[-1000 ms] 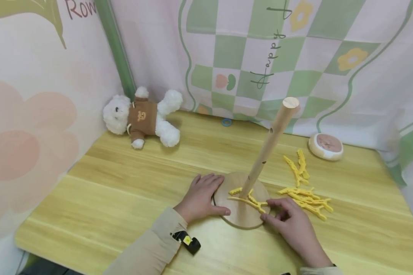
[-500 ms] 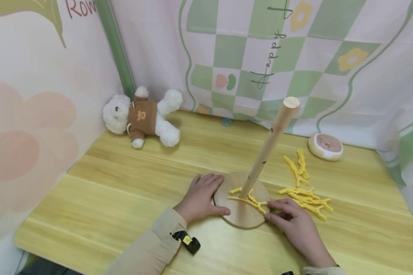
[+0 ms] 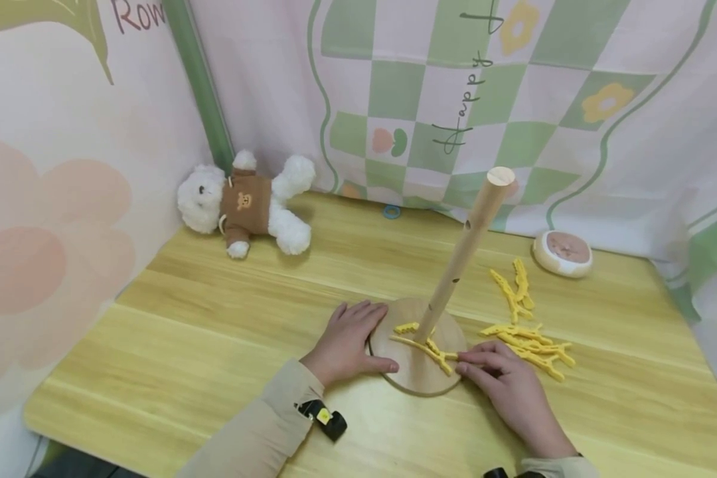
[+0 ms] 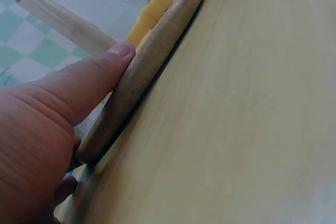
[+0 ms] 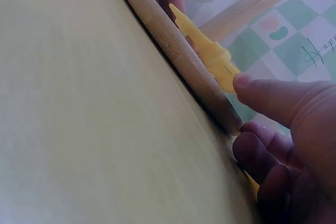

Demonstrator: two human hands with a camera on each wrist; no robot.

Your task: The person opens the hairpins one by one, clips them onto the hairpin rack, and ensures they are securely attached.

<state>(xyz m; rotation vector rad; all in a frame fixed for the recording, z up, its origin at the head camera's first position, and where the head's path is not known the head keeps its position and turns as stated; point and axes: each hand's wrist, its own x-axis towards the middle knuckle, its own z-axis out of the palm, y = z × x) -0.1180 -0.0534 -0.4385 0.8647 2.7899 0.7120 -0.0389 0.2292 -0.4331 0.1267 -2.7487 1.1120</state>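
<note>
A wooden post with small holes stands upright on a round wooden base. My left hand rests on the base's left side, fingers spread along the rim. In the left wrist view its thumb presses the base's edge. My right hand pinches the tail end of a yellow alligator-style clip lying over the base. One long arm of the clip crosses in front of the post's foot. A toothed part shows behind, partly hidden by the post. In the right wrist view the thumb touches the clip.
Several more yellow clips lie right of the base, near the right hand, with others behind. A white and pink round object, a small blue ring and a plush toy in a brown top lie along the table's back.
The right thumb and forefinger have drawn closer together at the clip's tail; the clip stays at the post's foot. The left hand and stand keep their places.
</note>
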